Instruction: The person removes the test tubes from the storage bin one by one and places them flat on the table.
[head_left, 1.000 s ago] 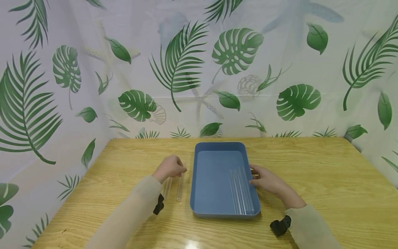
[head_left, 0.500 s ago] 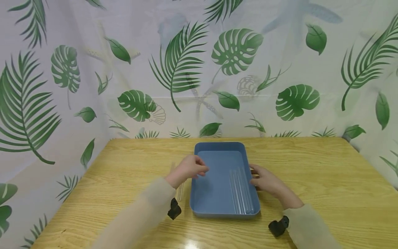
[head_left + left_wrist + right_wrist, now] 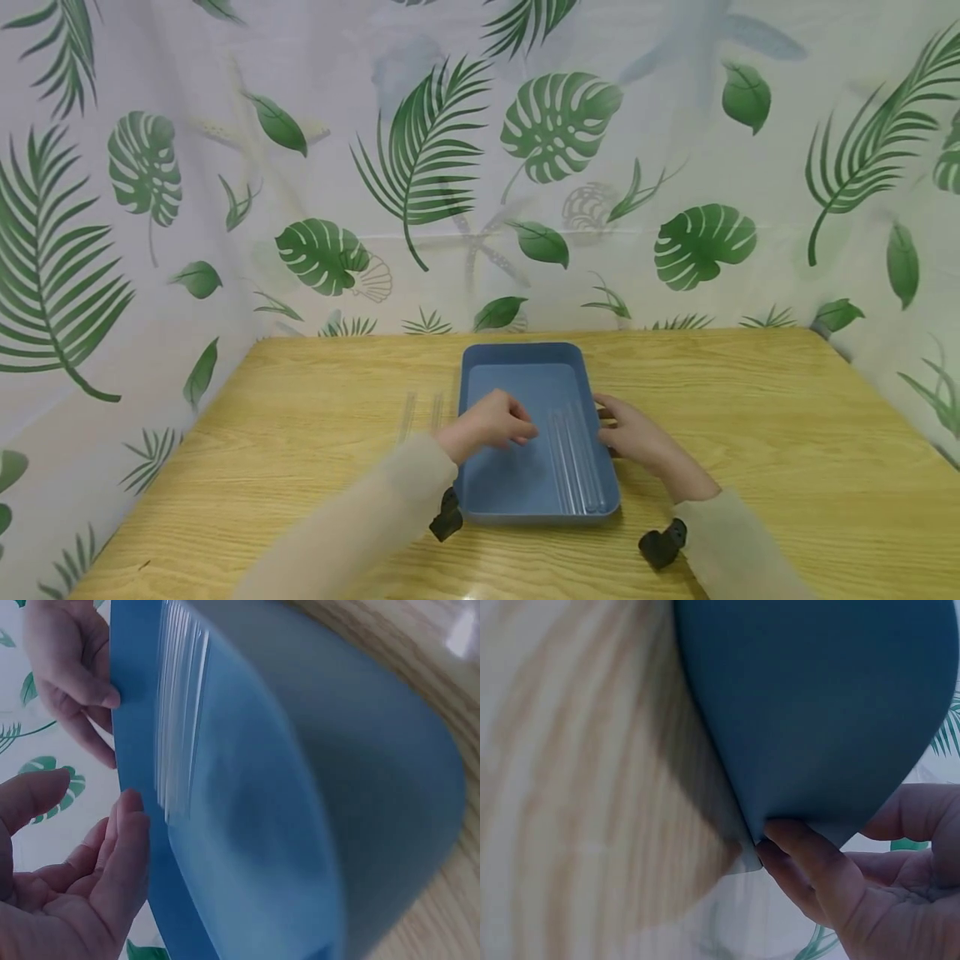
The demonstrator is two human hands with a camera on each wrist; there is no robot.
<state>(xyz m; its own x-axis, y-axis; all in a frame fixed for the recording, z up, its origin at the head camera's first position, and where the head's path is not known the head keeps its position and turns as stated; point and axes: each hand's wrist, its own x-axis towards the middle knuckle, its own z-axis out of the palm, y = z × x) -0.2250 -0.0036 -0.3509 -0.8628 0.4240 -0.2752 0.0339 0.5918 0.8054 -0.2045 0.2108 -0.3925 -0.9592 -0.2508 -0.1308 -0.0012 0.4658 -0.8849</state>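
Over the middle of a blue rectangular tray hangs my left hand, its fingers bent downward. The left wrist view shows thumb and fingertips of that hand apart, with no thing visible between them. Several clear glass-like tubes lie side by side along the tray's right part. My right hand grips the tray's right side. Its fingertips press low on the outer wall, and the thumb side passes behind the rim. Left of the tray, two clear tubes lie on the table, partly hidden by my left arm.
The wooden table reaches back to a white cloth backdrop printed with green leaves. A black wrist camera sits at my left sleeve. Another camera is at the right sleeve.
My left hand has moved right, from the tubes beside the tray, across its left rim to above its middle. My right hand has stayed at the tray's right side.
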